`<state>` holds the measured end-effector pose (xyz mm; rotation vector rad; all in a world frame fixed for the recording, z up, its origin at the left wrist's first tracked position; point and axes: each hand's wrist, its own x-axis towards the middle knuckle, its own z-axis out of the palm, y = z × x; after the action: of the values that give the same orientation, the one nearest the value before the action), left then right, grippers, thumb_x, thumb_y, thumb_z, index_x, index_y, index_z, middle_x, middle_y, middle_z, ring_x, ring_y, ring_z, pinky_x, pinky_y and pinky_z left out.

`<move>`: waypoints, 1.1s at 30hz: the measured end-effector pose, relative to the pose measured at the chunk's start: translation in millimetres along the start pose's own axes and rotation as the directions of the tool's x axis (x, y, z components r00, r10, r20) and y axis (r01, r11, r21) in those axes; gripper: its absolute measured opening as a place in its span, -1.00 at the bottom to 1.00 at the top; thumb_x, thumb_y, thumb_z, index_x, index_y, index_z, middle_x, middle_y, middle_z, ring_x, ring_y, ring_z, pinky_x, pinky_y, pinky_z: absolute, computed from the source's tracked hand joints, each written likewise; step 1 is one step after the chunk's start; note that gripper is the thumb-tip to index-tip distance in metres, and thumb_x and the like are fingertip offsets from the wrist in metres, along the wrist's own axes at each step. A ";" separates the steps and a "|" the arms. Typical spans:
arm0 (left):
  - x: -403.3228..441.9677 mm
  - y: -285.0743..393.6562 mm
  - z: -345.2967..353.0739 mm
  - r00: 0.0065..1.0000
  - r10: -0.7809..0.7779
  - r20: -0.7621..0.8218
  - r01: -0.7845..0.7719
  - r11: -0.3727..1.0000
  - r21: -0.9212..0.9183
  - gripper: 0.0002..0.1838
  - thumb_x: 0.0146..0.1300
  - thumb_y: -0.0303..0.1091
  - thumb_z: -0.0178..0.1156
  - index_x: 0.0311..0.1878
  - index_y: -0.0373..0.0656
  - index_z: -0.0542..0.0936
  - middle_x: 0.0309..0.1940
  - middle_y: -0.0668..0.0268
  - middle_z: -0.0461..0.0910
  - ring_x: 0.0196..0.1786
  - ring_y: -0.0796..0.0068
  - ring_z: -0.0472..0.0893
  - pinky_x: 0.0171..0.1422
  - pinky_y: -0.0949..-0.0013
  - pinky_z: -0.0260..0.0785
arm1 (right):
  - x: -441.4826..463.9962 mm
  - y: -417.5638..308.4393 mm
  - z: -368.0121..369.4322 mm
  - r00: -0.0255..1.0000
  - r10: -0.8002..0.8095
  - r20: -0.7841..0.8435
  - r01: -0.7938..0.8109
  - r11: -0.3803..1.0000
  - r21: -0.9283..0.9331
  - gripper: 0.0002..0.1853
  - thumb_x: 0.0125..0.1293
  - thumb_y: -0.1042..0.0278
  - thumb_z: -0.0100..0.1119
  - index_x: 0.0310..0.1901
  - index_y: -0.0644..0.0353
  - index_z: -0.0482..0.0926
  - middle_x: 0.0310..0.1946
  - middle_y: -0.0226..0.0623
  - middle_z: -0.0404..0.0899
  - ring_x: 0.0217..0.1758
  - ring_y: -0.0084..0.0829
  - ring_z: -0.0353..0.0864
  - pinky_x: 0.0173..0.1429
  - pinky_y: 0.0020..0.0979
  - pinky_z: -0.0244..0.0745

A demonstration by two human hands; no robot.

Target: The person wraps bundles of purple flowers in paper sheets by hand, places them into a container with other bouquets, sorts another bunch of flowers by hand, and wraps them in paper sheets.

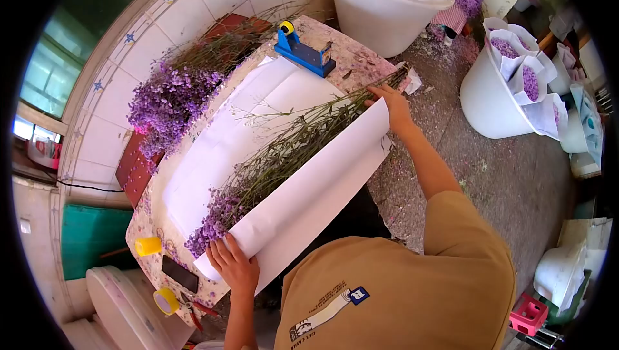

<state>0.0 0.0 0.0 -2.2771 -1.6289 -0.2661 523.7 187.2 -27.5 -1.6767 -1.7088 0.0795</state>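
A bunch of purple flowers lies slantwise across the counter, blooms toward the left and stems toward the right, with one edge of a sheet of white paper folded up over its near side. At the bloom end of the bunch, the left hand rests on the folded paper, fingers slightly apart; whether they pinch it I cannot tell, since the thumb side is poorly seen. At the stem end, the right hand has its fingers clamped on the paper's edge, close against the stems. More white sheets spread under and beyond the bunch. Farther beyond it is a larger heap of purple flowers, and past its stems stands a blue tape dispenser. Left of the blooms lie a yellow tape roll, a dark phone, another yellow roll and a red-handled cutter. Well beyond the stem end stands a white tub; right of the stems, a second tub holds paper-wrapped purple flowers.
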 end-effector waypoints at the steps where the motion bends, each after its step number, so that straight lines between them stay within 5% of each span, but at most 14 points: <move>1: 0.8 1.1 -1.2 1.000 0.000 -0.008 0.000 1.000 -0.009 -0.01 -0.09 -0.38 0.43 0.47 -0.40 0.22 0.28 -0.25 0.32 0.39 -0.36 0.30 0.56 -0.35 0.03 | 2.6 -2.3 -2.1 0.999 0.022 0.032 -0.022 1.000 0.019 -0.69 0.29 0.25 0.37 0.00 0.21 0.72 -0.23 -0.12 0.61 -0.15 -0.09 0.67 -0.08 -0.19 0.53; 6: 3.5 2.8 -5.8 1.000 0.005 -0.028 -0.006 1.000 -0.018 -0.12 -0.05 -0.41 0.31 0.42 -0.40 0.29 0.20 -0.30 0.38 0.32 -0.39 0.37 0.52 -0.39 0.12 | 13.7 -1.8 -6.9 0.989 0.059 0.134 -0.065 0.997 0.041 -0.68 0.30 0.17 0.37 -0.04 0.22 0.73 -0.22 -0.16 0.64 -0.17 -0.10 0.68 -0.09 -0.22 0.55; 9: 4.7 2.5 -7.1 1.000 -0.001 -0.024 0.000 1.000 -0.017 -0.12 -0.05 -0.41 0.31 0.42 -0.40 0.29 0.19 -0.30 0.38 0.31 -0.40 0.37 0.51 -0.39 0.12 | 16.9 -2.7 -0.4 0.998 -0.042 0.049 0.039 0.998 0.046 -0.67 0.26 0.15 0.42 -0.11 0.24 0.72 -0.23 -0.17 0.64 -0.18 -0.10 0.68 -0.12 -0.22 0.55; 12: 4.8 3.9 -3.8 1.000 -0.008 -0.018 0.008 1.000 -0.016 -0.11 -0.06 -0.40 0.33 0.42 -0.40 0.29 0.20 -0.30 0.38 0.32 -0.39 0.37 0.51 -0.38 0.11 | 20.0 -19.1 -2.4 0.996 0.050 0.074 -0.047 0.998 -0.037 -0.66 0.21 0.11 0.46 -0.18 0.23 0.68 -0.24 -0.18 0.64 -0.18 -0.12 0.69 -0.15 -0.22 0.57; 15: 4.4 4.0 -2.9 1.000 -0.017 -0.024 0.016 1.000 -0.025 -0.10 -0.08 -0.39 0.35 0.42 -0.40 0.29 0.21 -0.30 0.37 0.32 -0.39 0.37 0.52 -0.38 0.11 | 22.8 -27.6 2.1 0.999 -0.042 -0.017 0.041 0.997 -0.068 -0.69 0.17 0.13 0.48 -0.24 0.15 0.62 -0.25 -0.23 0.62 -0.21 -0.15 0.68 -0.18 -0.21 0.58; 17: 4.4 2.6 -2.0 1.000 -0.023 0.006 0.024 0.999 -0.036 -0.04 -0.07 -0.39 0.42 0.46 -0.38 0.24 0.26 -0.24 0.33 0.38 -0.36 0.30 0.56 -0.34 0.03 | 27.9 -26.0 2.8 0.947 -0.318 -0.051 0.303 0.933 -0.194 -0.72 0.14 0.29 0.48 -0.20 0.17 0.58 -0.25 -0.23 0.60 -0.23 -0.18 0.67 -0.23 -0.24 0.58; 20: 4.2 1.7 -2.9 1.000 -0.021 -0.003 0.021 0.999 -0.036 -0.06 -0.07 -0.40 0.40 0.45 -0.37 0.25 0.24 -0.26 0.34 0.35 -0.36 0.33 0.54 -0.36 0.06 | 29.9 -20.5 2.5 0.897 -0.442 0.005 0.427 0.865 -0.264 -0.77 0.14 0.36 0.44 -0.23 0.16 0.57 -0.27 -0.25 0.58 -0.25 -0.17 0.65 -0.22 -0.23 0.58; 26: 5.4 1.5 -0.4 0.999 -0.008 -0.048 0.006 0.999 -0.034 -0.08 -0.05 -0.38 0.37 0.45 -0.37 0.26 0.23 -0.27 0.36 0.33 -0.36 0.36 0.52 -0.38 0.10 | 38.5 -14.2 3.1 0.849 -0.515 0.115 0.523 0.791 -0.316 -0.84 0.19 0.34 0.36 -0.29 0.13 0.56 -0.29 -0.27 0.56 -0.27 -0.19 0.65 -0.22 -0.20 0.58; 30: 3.2 1.3 -1.7 0.999 -0.016 -0.038 0.014 0.999 -0.039 -0.11 -0.02 -0.38 0.33 0.45 -0.36 0.27 0.22 -0.27 0.36 0.34 -0.36 0.36 0.52 -0.38 0.10 | 41.0 -13.0 6.3 0.859 -0.498 0.115 0.508 0.806 -0.305 -0.86 0.19 0.36 0.34 -0.27 0.14 0.57 -0.30 -0.24 0.59 -0.29 -0.18 0.66 -0.23 -0.20 0.58; 32: 2.8 1.2 -1.6 0.999 -0.018 -0.043 0.016 0.999 -0.040 -0.11 -0.03 -0.39 0.33 0.45 -0.37 0.27 0.22 -0.27 0.37 0.34 -0.36 0.36 0.52 -0.38 0.09 | 41.0 -12.6 9.2 0.963 -0.268 -0.007 0.261 0.946 -0.193 -0.84 0.19 0.38 0.32 -0.24 0.19 0.57 -0.32 -0.20 0.62 -0.29 -0.15 0.70 -0.21 -0.25 0.60; 33: 3.1 1.2 -0.9 0.999 -0.017 -0.047 0.015 0.999 -0.040 -0.11 -0.03 -0.40 0.33 0.44 -0.37 0.28 0.22 -0.27 0.37 0.34 -0.36 0.36 0.53 -0.37 0.09 | 41.8 -11.5 11.9 0.963 -0.269 -0.010 0.262 0.945 -0.198 -0.84 0.19 0.38 0.32 -0.24 0.19 0.57 -0.32 -0.20 0.62 -0.29 -0.15 0.70 -0.21 -0.25 0.60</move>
<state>2.2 2.0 1.7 -2.2694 -1.6327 -0.3560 512.6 227.7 -11.7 -1.5550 -1.9502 -0.2519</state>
